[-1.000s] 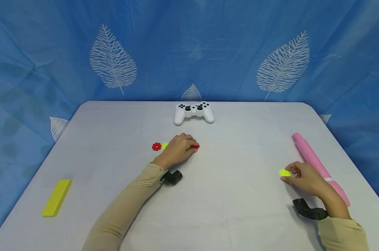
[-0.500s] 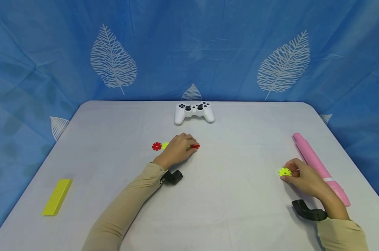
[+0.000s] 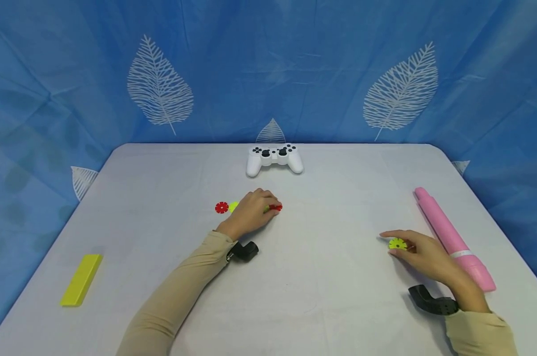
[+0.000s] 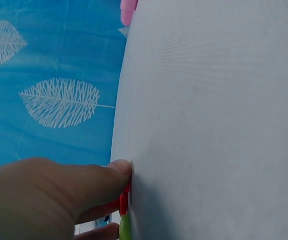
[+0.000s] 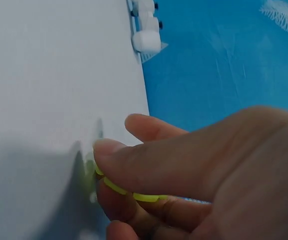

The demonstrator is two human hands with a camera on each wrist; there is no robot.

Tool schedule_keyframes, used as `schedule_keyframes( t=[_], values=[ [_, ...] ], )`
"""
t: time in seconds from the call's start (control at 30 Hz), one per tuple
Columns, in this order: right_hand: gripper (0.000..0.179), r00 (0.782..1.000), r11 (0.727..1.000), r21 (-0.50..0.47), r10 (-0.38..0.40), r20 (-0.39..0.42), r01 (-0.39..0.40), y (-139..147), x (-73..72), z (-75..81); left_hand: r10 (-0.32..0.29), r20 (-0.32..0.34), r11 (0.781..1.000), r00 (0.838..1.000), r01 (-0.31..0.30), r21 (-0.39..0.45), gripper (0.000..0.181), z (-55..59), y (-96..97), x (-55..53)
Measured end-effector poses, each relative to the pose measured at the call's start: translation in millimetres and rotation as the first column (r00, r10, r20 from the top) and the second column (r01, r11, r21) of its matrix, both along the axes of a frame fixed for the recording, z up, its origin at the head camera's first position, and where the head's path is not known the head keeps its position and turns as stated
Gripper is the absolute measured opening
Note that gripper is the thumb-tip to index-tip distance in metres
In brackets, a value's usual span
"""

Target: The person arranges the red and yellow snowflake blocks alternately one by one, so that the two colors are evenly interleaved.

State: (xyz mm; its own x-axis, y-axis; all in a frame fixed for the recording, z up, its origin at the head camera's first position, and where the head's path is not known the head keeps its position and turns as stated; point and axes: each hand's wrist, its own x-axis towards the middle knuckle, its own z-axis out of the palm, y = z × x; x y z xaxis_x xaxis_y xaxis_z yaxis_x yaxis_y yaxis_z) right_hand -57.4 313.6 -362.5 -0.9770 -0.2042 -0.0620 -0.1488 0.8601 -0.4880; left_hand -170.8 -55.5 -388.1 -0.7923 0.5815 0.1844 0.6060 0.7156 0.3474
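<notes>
A short row of notched plastic building discs lies mid-table, with a red disc at its left end and a yellow one beside it. My left hand covers the middle of the row and pinches the red disc at its right end. In the left wrist view that red disc adjoins a green disc beneath the thumb. Low over the table on the right, my right hand pinches a yellow notched disc, its index finger stretched out past it.
A white game controller lies at the back centre. Along the right side runs a pink rolled-up item with a white band, close by my right hand. A yellow block is at the left. Blue curtain hangs behind.
My right hand has shifted slightly left with the yellow disc, whose face has turned into view. Its index finger has straightened off the disc. The left hand stays put.
</notes>
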Motion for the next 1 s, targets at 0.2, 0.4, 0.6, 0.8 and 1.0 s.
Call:
schedule_keyframes(
  t=[0.2, 0.4, 0.6, 0.8, 1.0],
  values=[
    [0.031, 0.999, 1.0, -0.007, 0.026, 0.024, -0.026, -15, 1.5, 2.8, 0.004, 0.005, 1.0, 1.0, -0.004, -0.003, 0.021, 0.3, -0.5, -0.2],
    [0.028, 0.997, 0.998, -0.039, 0.06, 0.054, -0.058, -37, 1.7, 4.9, 0.002, 0.007, 1.0, 1.0, -0.002, 0.003, 0.021, 0.8, -0.5, -0.2],
    [0.025, 0.989, 0.989, -0.078, 0.133, 0.066, -0.128, -58, 2.7, 4.9, 0.008, 0.02, 1.0, 1.0, -0.008, -0.001, 0.022, 0.6, -0.1, 0.5],
    [0.024, 0.979, 0.978, -0.1, 0.191, 0.076, -0.183, -76, -3.3, 3.1, -0.003, -0.006, 1.0, 1.0, 0.003, 0.008, 0.02, -0.5, -0.4, 0.2],
    [0.023, 0.976, 0.975, -0.114, 0.203, 0.081, -0.193, -96, -15.4, 3.2, -0.007, -0.018, 1.0, 1.0, 0.007, 0.006, 0.02, -1.2, -0.5, -0.8]
  ],
)
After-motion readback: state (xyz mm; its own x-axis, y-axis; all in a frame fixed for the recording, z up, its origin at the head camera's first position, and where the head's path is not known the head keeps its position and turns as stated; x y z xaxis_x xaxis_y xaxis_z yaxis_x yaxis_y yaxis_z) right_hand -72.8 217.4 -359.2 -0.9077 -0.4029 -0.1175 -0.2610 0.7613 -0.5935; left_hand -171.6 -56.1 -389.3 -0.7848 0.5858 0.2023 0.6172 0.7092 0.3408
